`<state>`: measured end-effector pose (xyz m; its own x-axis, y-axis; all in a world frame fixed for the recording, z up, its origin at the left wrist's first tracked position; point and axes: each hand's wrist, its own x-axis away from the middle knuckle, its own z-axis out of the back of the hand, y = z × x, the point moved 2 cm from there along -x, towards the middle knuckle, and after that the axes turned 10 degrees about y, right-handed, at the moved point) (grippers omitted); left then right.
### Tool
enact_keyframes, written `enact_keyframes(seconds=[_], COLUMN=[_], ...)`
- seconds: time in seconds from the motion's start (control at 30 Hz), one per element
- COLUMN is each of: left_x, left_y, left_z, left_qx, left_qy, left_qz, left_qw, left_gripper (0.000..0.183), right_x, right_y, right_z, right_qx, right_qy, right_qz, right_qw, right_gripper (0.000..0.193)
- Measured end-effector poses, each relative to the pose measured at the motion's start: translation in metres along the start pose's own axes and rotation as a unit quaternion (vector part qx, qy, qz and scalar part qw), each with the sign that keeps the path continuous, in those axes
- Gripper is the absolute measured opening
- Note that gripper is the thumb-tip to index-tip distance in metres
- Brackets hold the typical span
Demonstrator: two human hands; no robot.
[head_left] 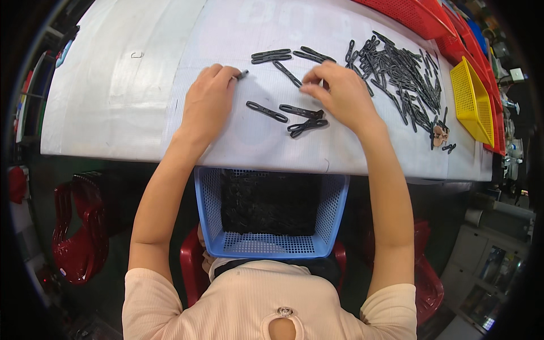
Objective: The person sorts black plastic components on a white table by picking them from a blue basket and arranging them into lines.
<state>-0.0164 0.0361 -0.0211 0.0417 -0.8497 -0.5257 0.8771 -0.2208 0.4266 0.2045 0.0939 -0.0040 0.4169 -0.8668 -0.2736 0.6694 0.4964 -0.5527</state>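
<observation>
My left hand is closed over the white tabletop, with the tip of a small dark piece poking out past its fingertips; most of that piece is hidden. My right hand has its thumb and fingertips at the lower end of a long black slotted plastic piece, pinching it. Two similar black pieces lie side by side above, and another pair lies to their right. Nearer to me are a single black piece and a small crossed group of black pieces.
A large heap of black pieces covers the table's right side, with a brown scrap at its near end. Beyond stand a yellow basket and red baskets. A blue basket of black pieces sits at my lap, below the table edge.
</observation>
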Motion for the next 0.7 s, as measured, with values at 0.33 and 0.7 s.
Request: enact_keyframes(seconds=[0.33, 0.7], left_x=[-0.024, -0.048], left_y=[0.005, 0.004], left_z=[-0.013, -0.045], left_qx=[0.063, -0.009], left_qy=[0.009, -0.063], left_qz=[-0.054, -0.136], left_qw=[0.997, 0.989], left_gripper=[0.012, 0.01], right_x=[-0.009, -0.028], right_y=[-0.012, 0.034], right_z=[-0.027, -0.008], right_qx=[0.132, 0.193], right_qy=[0.031, 0.139], right_qz=[0.072, 0.102], right_qw=[0.988, 0.966], right_gripper=[0.011, 0.01])
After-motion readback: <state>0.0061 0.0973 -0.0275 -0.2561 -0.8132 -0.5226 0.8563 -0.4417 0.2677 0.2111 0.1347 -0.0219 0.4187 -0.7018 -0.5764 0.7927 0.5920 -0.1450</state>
